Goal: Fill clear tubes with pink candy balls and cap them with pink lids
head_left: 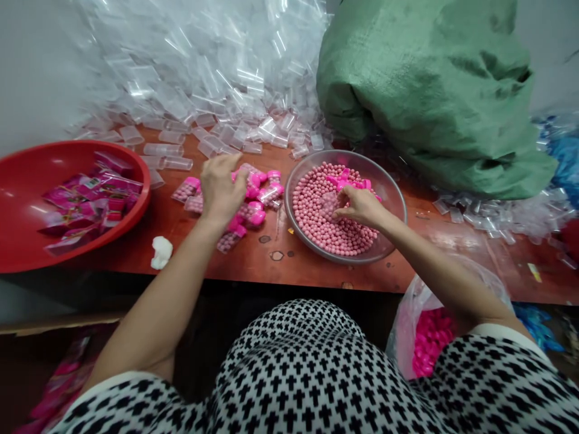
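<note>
A metal bowl [392, 191] full of small pink balls [312, 211] stands on the red-brown table [316, 271]. My right hand [359, 207] is inside the bowl, fingers closed on a clear tube that lies among the balls. A few pink caps [350, 181] lie at the bowl's far side. My left hand [221, 188] hovers over a cluster of filled tubes with pink caps [257, 205], fingers curled down onto them; whether it grips one is unclear.
A red basin [27, 241] with pink packets sits at the left. A heap of empty clear tubes [217, 90] fills the back. A green sack [434, 90] stands at the back right. A bag of pink caps [429, 337] hangs below the table. White wad [161, 251] near the edge.
</note>
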`<action>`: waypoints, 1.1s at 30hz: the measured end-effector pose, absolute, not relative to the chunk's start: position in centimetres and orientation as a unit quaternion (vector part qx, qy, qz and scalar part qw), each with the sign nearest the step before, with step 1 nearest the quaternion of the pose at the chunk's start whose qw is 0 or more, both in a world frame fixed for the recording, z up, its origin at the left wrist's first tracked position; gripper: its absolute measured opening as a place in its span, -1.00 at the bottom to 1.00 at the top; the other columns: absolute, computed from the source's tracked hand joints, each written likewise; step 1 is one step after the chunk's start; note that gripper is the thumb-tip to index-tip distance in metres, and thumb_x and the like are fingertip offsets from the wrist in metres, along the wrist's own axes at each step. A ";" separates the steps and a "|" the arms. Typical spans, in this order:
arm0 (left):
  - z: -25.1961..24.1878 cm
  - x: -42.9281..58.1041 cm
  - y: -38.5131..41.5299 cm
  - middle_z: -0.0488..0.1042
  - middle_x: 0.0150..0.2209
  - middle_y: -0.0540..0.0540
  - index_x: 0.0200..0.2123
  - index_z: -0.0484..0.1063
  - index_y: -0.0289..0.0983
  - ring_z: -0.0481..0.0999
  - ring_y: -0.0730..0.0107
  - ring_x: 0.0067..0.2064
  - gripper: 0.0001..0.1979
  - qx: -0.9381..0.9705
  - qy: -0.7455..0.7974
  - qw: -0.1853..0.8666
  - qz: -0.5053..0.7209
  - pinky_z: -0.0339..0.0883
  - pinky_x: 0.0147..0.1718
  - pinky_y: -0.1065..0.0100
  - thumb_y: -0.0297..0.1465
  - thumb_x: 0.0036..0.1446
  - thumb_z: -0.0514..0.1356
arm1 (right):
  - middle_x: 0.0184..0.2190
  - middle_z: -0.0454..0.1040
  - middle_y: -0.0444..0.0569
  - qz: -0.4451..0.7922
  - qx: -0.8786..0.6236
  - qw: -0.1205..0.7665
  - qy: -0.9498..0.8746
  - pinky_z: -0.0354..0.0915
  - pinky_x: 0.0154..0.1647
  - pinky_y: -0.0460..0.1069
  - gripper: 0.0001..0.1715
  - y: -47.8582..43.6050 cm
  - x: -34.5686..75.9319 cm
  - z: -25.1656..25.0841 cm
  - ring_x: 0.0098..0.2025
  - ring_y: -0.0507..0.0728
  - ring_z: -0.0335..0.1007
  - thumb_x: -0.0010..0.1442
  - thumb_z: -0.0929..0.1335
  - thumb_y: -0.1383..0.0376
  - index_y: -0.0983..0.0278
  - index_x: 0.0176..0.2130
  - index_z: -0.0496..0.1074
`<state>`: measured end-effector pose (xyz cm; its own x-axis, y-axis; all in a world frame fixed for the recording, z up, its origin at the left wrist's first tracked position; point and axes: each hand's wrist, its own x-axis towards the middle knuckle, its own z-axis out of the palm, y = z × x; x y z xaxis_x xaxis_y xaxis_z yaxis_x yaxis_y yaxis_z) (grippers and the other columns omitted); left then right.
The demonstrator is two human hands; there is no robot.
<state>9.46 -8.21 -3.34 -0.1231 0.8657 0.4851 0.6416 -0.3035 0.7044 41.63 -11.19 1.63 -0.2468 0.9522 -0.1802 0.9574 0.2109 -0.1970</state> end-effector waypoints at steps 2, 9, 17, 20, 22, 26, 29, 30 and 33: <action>-1.7 12.5 -9.3 0.58 0.00 -0.11 -0.01 0.56 -0.18 0.49 0.07 0.09 -0.69 0.674 0.543 0.126 0.484 0.26 0.20 0.02 -0.31 0.18 0.24 | -0.20 0.61 0.07 -0.148 0.606 0.009 0.782 0.25 -0.26 0.00 -0.52 -11.2 41.8 1.3 -0.15 0.23 0.51 0.10 0.50 0.14 0.33 -0.05 0.44; 0.8 20.9 -11.7 0.62 -0.11 -0.18 -0.11 0.57 -0.28 0.58 0.14 -0.04 -0.78 0.781 0.461 0.240 0.348 0.36 0.06 0.14 -0.46 0.19 0.19 | -0.17 0.62 0.17 -0.083 0.586 0.060 0.804 0.28 -0.25 0.07 -0.46 -13.2 41.1 0.7 -0.16 0.33 0.54 0.24 0.39 0.23 0.36 0.15 0.31; -0.3 22.6 -11.5 0.65 -0.19 -0.17 -0.16 0.59 -0.29 0.61 0.11 -0.11 -0.76 0.761 0.457 0.342 0.309 0.44 -0.01 0.16 -0.33 0.10 0.31 | -0.43 0.52 -0.08 -0.283 0.616 -0.113 0.726 0.26 -0.34 -0.03 -0.77 -13.6 42.2 0.6 -0.32 0.14 0.46 0.06 0.48 0.27 0.26 -0.37 0.36; -0.6 23.5 -11.8 0.65 -0.19 -0.14 -0.18 0.59 -0.28 0.61 0.17 -0.13 -0.72 0.716 0.390 0.456 0.358 0.48 -0.08 0.21 -0.24 0.09 0.31 | -0.51 0.45 -0.18 -0.427 0.575 -0.227 0.660 0.32 -0.37 -0.03 -0.72 -14.2 43.1 0.5 -0.42 0.08 0.43 0.06 0.48 0.21 0.24 -0.35 0.33; -0.8 24.2 -12.2 0.63 -0.19 -0.15 -0.17 0.59 -0.30 0.60 0.22 -0.16 -0.69 0.681 0.367 0.506 0.380 0.51 -0.18 0.26 -0.20 0.09 0.31 | -0.48 0.49 -0.16 -0.492 0.526 -0.241 0.650 0.38 -0.33 0.00 -0.68 -14.4 44.0 0.9 -0.38 0.10 0.47 0.05 0.49 0.16 0.25 -0.29 0.37; -0.9 25.1 -12.9 0.60 -0.15 -0.17 -0.17 0.57 -0.31 0.60 0.23 -0.19 -0.60 0.589 0.357 0.617 0.380 0.57 -0.29 0.25 -0.14 0.02 0.36 | -0.30 0.62 0.01 -0.333 0.567 -0.196 0.727 0.40 -0.15 0.06 -0.74 -13.1 47.3 2.7 -0.21 0.18 0.55 0.12 0.46 0.21 0.30 -0.20 0.51; -1.0 25.2 -13.1 0.59 -0.17 -0.15 -0.17 0.54 -0.32 0.61 0.26 -0.20 -0.57 0.524 0.348 0.673 0.389 0.60 -0.26 0.21 -0.16 -0.03 0.41 | -0.14 0.64 0.16 -0.106 0.652 -0.106 0.743 0.35 -0.01 0.13 -0.77 -11.0 49.2 3.4 -0.06 0.28 0.55 0.25 0.35 0.31 0.33 -0.15 0.58; -0.9 25.2 -13.1 0.59 -0.19 -0.14 -0.18 0.53 -0.32 0.61 0.27 -0.21 -0.57 0.515 0.346 0.676 0.397 0.60 -0.24 0.20 -0.17 -0.04 0.42 | -0.10 0.64 0.19 -0.070 0.668 -0.075 0.737 0.34 0.01 0.15 -0.73 -10.3 49.4 3.3 -0.03 0.31 0.54 0.27 0.33 0.31 0.32 -0.13 0.60; -0.9 25.1 -13.1 0.60 -0.23 -0.13 -0.20 0.52 -0.33 0.62 0.29 -0.24 -0.56 0.516 0.346 0.665 0.415 0.59 -0.22 0.21 -0.16 -0.06 0.44 | -0.09 0.63 0.25 -0.034 0.707 -0.020 0.706 0.36 0.01 0.15 -0.63 -8.6 48.7 2.3 -0.01 0.33 0.54 0.32 0.28 0.22 0.32 -0.07 0.60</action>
<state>25.06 -13.11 -0.86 0.4169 0.9084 -0.0321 -0.1958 0.1242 0.9727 48.69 -8.61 2.30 0.0015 0.9998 -0.0205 0.9970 -0.0031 -0.0770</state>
